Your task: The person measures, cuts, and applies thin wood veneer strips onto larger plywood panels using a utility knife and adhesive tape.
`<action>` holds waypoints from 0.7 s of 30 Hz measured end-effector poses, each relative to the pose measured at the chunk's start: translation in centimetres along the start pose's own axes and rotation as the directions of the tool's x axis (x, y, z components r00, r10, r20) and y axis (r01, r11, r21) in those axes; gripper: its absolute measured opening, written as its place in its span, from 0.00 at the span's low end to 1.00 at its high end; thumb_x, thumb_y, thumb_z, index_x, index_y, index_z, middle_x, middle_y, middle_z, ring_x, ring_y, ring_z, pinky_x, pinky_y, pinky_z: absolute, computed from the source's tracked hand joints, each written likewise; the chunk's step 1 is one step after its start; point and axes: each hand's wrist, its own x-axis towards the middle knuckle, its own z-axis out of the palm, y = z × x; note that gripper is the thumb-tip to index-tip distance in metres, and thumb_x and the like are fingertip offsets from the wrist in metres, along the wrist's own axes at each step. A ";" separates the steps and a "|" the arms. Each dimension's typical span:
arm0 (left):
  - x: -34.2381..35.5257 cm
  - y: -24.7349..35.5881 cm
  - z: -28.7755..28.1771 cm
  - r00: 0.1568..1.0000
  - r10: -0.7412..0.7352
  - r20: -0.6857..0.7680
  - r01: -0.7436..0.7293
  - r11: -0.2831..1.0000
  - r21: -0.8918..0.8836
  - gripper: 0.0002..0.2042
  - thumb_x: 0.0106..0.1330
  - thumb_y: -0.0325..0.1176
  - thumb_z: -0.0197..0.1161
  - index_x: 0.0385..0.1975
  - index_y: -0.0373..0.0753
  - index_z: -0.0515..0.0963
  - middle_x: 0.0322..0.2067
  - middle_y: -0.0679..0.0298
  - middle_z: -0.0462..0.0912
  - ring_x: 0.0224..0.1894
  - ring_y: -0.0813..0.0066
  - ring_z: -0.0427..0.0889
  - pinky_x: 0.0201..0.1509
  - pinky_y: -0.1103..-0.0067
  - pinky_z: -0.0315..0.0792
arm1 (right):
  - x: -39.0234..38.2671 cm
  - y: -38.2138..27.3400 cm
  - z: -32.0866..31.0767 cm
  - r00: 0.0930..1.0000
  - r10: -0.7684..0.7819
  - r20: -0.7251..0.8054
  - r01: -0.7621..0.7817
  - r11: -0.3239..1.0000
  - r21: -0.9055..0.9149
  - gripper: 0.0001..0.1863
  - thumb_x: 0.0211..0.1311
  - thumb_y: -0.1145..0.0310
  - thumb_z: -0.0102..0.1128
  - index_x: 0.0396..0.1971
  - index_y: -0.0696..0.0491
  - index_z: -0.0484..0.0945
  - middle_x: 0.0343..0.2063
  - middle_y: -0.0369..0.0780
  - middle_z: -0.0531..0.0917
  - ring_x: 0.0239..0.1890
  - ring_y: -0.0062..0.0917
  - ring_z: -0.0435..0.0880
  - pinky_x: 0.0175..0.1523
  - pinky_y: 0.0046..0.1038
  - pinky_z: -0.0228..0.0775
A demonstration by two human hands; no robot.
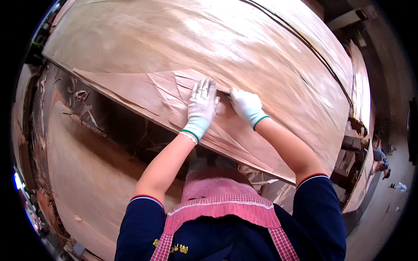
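left hand (202, 103) flat on pinkish veneer (135, 90), right hand (247, 105) curled, underside hidden, grasp impossible to tell

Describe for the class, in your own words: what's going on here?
Someone in a pink checked apron is working at a large, pale wood veneer sheet. The white-gloved left hand lies flat on a creased, pinkish veneer piece along the sheet's near edge. The right hand, gloved too, is curled just to its right; whether it grips anything is unclear. Another broad sheet lies at lower left, and another person is in the background at far right.
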 end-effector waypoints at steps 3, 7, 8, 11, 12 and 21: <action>0.0 2.2 0.1 0.990 -0.067 0.126 0.120 0.871 -0.476 0.27 0.70 0.38 0.48 0.68 0.36 0.57 0.70 0.55 0.55 0.72 0.62 0.54 0.76 0.69 0.43 | -2.6 1.9 0.2 0.999 0.044 -0.007 -0.044 0.999 0.003 0.07 0.61 0.66 0.51 0.34 0.53 0.72 0.24 0.45 0.82 0.25 0.40 0.84 0.28 0.41 0.76; -0.3 1.7 0.4 0.992 -0.116 0.052 0.127 0.900 -0.418 0.27 0.71 0.42 0.47 0.67 0.36 0.58 0.68 0.52 0.59 0.71 0.59 0.56 0.76 0.66 0.44 | -11.0 4.5 1.0 0.955 0.274 0.115 -0.272 0.962 -0.035 0.10 0.61 0.62 0.54 0.39 0.51 0.72 0.23 0.42 0.82 0.24 0.38 0.83 0.27 0.39 0.76; -0.1 1.8 0.3 0.992 -0.118 0.052 0.129 0.906 -0.402 0.27 0.71 0.42 0.47 0.67 0.36 0.59 0.68 0.53 0.58 0.71 0.59 0.56 0.76 0.66 0.44 | -11.5 4.5 0.8 0.952 0.286 0.110 -0.284 0.958 -0.036 0.10 0.61 0.62 0.54 0.39 0.51 0.72 0.23 0.42 0.82 0.24 0.38 0.83 0.27 0.39 0.76; -0.3 2.5 0.6 0.995 -0.102 0.020 0.102 0.911 -0.400 0.27 0.71 0.41 0.47 0.67 0.36 0.58 0.69 0.53 0.57 0.71 0.58 0.55 0.76 0.65 0.45 | -12.7 4.1 0.9 0.933 0.351 0.080 -0.342 0.933 -0.113 0.10 0.62 0.62 0.53 0.39 0.51 0.72 0.24 0.43 0.82 0.24 0.38 0.84 0.27 0.39 0.76; -0.2 2.6 0.7 0.996 -0.089 0.008 0.085 0.912 -0.401 0.27 0.72 0.42 0.46 0.68 0.36 0.57 0.69 0.53 0.57 0.71 0.57 0.55 0.76 0.65 0.45 | -13.1 4.2 0.9 0.935 0.350 0.057 -0.346 0.935 -0.076 0.10 0.63 0.62 0.52 0.39 0.51 0.72 0.24 0.43 0.82 0.24 0.39 0.84 0.27 0.40 0.76; 0.0 2.5 0.6 0.989 -0.116 0.093 0.138 0.946 -0.293 0.27 0.74 0.43 0.42 0.69 0.37 0.55 0.71 0.56 0.53 0.73 0.61 0.52 0.76 0.66 0.43 | -32.9 3.4 3.4 0.757 0.641 0.128 -0.653 0.752 0.094 0.12 0.63 0.60 0.55 0.40 0.51 0.71 0.25 0.45 0.82 0.27 0.44 0.83 0.32 0.42 0.75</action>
